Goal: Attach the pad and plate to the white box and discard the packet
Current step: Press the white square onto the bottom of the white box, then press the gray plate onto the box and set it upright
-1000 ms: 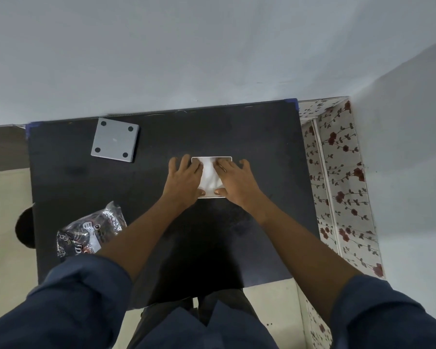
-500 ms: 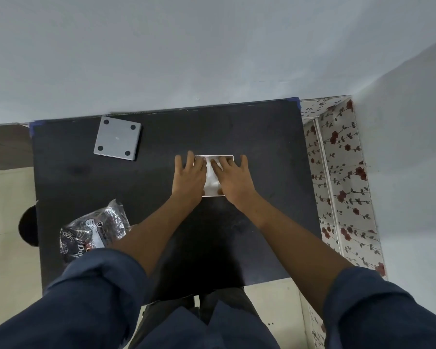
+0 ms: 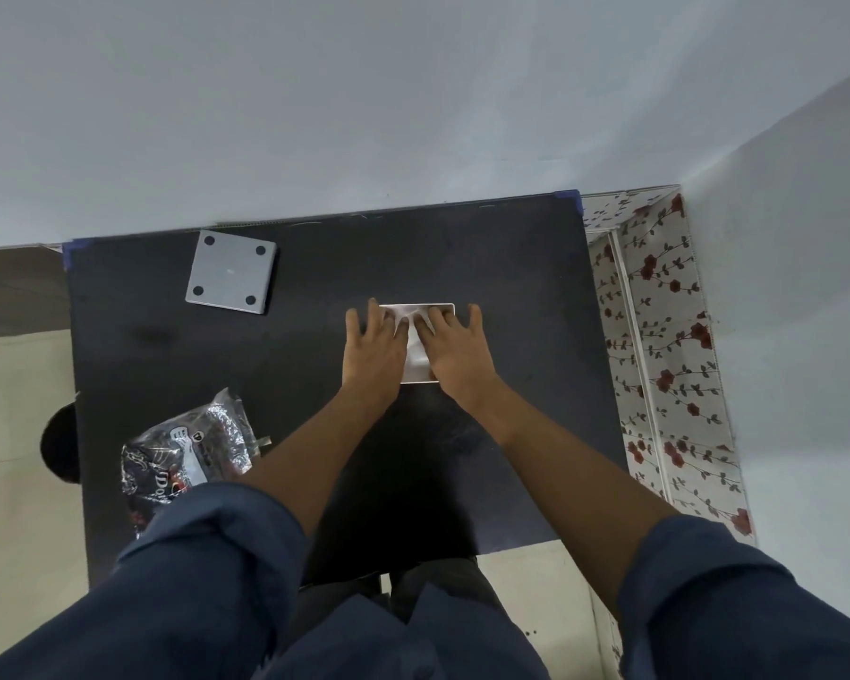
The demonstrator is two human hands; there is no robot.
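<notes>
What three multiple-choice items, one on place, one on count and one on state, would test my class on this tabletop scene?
1. Where does the grey square plate lie?
A. the table's far left
B. the near right corner
C. under the hands

2. How many dark dots does it show?
A. two
B. four
C. six

3. What are the hands doing?
A. lifting the packet
B. hanging clear
C. pressing flat on the white box

Key: 1 A, it lies near the wall edge. 2 B, one at each corner. 3 C, left hand and right hand lie spread on the white box; the packet lies untouched.
</notes>
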